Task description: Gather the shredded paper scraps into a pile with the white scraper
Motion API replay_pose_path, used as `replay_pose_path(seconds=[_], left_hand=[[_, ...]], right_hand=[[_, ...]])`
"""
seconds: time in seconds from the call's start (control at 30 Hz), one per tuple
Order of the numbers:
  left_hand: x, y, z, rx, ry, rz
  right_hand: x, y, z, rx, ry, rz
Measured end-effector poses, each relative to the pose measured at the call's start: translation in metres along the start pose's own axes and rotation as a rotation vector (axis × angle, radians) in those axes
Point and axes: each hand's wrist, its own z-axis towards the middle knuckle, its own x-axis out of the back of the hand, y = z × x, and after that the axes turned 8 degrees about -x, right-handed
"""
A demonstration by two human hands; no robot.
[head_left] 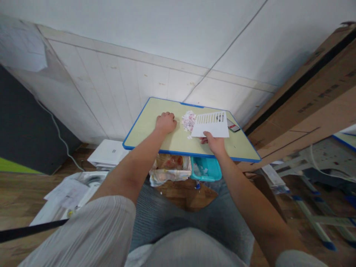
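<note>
My right hand (213,142) grips a white paper sheet (210,129) at its near edge, thumb on top and fingers beneath. A row of slots is cut through the sheet's upper part, and dark marks show at the right end of the row. My left hand (166,123) rests on the table (144,128) with its fingers curled in; whatever they may hold is hidden. Between my hands lies a heap of small paper scraps (189,120), white with reddish print, which the sheet's left side touches or overlaps. Behind the sheet's right edge a phone (233,126) is partly covered.
Below the table's near edge stand a lined bin (170,175) holding rubbish and a turquoise basket (214,170) with paper bits. White boxes (108,152) and papers (66,193) are at the left. Tall cardboard (306,100) leans at the right; a wall (155,81) rises behind.
</note>
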Motion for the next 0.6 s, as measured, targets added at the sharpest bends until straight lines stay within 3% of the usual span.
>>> replay_pose_path(seconds=[0.3,0.6], left_hand=[[0.000,-0.002,0.002,0.003,0.002,-0.007],[0.000,-0.003,0.003,0.016,0.006,0.001]], right_hand=[[0.005,-0.006,-0.010,-0.056,0.068,0.016],[0.006,-0.002,-0.012,-0.022,0.105,0.008]])
